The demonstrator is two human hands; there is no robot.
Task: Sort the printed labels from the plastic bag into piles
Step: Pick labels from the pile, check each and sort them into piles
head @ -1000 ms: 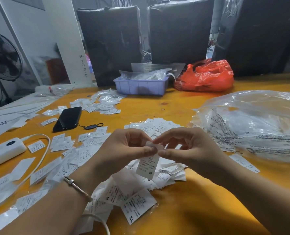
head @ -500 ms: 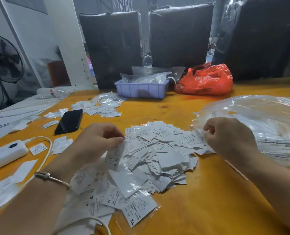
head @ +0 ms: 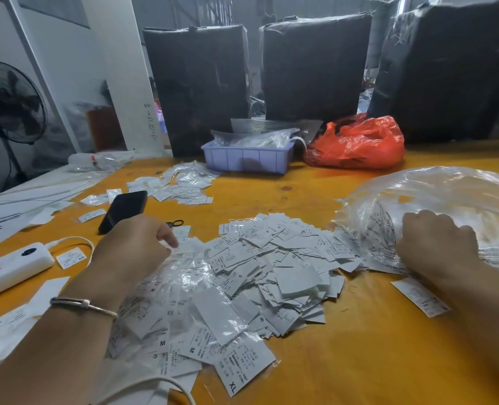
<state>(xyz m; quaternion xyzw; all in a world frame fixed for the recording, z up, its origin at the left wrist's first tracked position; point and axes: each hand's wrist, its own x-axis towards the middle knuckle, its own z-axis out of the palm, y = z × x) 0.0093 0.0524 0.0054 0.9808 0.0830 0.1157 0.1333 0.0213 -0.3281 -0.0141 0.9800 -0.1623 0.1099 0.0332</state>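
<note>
Sorting looks barely begun: a big mixed heap of printed labels (head: 271, 267) covers the yellow surface (head: 373, 346). Left of the heap, left-hand fingers (head: 168, 236) pinch one label; right of it, right-hand fingers (head: 429, 222) curl on the plastic bag (head: 446, 197), apparently still holding labels.

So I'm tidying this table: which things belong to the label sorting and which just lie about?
Job: label heap; clear plastic bag; left hand; right hand.
Lying about: phone; power bank; red bag; purple tray.
</note>
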